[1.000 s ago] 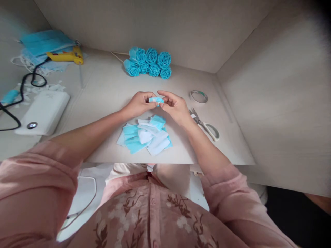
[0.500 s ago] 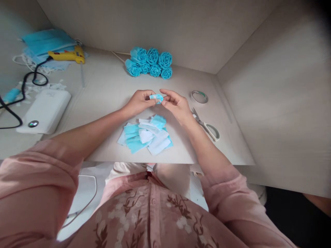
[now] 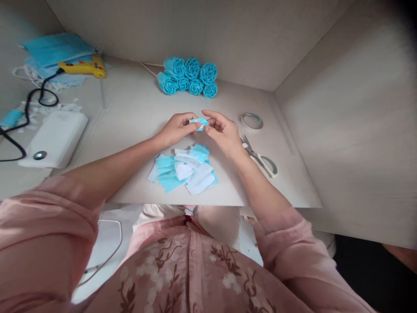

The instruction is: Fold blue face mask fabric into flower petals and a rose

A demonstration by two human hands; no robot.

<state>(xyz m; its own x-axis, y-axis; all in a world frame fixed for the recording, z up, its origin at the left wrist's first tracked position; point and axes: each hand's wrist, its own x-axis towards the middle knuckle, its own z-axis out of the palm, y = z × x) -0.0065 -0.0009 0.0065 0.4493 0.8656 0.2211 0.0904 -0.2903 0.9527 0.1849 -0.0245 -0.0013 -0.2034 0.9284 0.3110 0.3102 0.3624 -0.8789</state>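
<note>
A small folded piece of blue and white mask fabric (image 3: 201, 122) is pinched between both hands above the middle of the table. My left hand (image 3: 178, 128) grips its left end with thumb and fingers. On the right end, my right hand (image 3: 222, 129) presses with thumb and fingertips, its index finger raised and stretched over the top. Just below the hands lies a loose pile of cut mask pieces (image 3: 169, 174), some blue and some white. Parts of the held piece are hidden behind the thumbs.
Blue fabric roses (image 3: 196, 86) on sticks lie at the back. At right are a tape roll (image 3: 252, 121) and open scissors (image 3: 259, 157). A yellow glue gun (image 3: 81, 68) rests by blue masks (image 3: 57, 47) at left, near white scraps and a white power bank (image 3: 54, 139).
The fabric piece has turned slightly and looks flatter between the fingers. Both hands stay in nearly the same place. The camera view has shifted a little.
</note>
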